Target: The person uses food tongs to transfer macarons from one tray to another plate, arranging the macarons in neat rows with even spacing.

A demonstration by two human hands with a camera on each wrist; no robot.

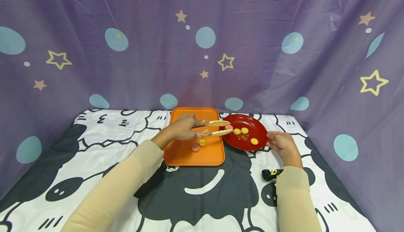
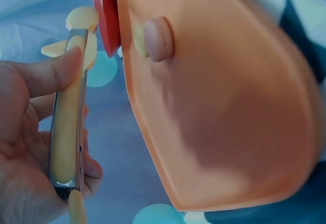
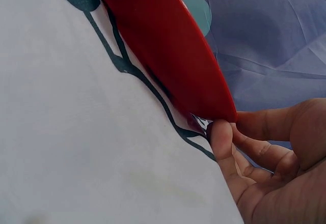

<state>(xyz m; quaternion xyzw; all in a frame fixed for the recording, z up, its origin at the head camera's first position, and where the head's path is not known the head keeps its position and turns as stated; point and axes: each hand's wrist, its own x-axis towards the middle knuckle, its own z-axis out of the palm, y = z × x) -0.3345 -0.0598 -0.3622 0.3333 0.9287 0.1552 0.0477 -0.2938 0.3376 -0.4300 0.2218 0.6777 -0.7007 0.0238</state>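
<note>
While the left hand [image 1: 181, 128] is gripping tongs [image 1: 217, 133] with a pink cookie [image 1: 228, 127] between the tips [image 1: 225, 123], over the red plate [image 1: 257, 130], the right hand [image 1: 282, 143] is pinching its rim [image 3: 215, 76]; keeping tips low is probably helping.

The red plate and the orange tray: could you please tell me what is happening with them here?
A person's left hand holds tongs, their tips at the near-tray side of the red plate, on either side of a pink piece; whether they grip it is unclear. The right hand holds the plate's opposite rim. Three yellow pieces lie on the plate. Another pink piece and a yellow one lie on the orange tray.
</note>
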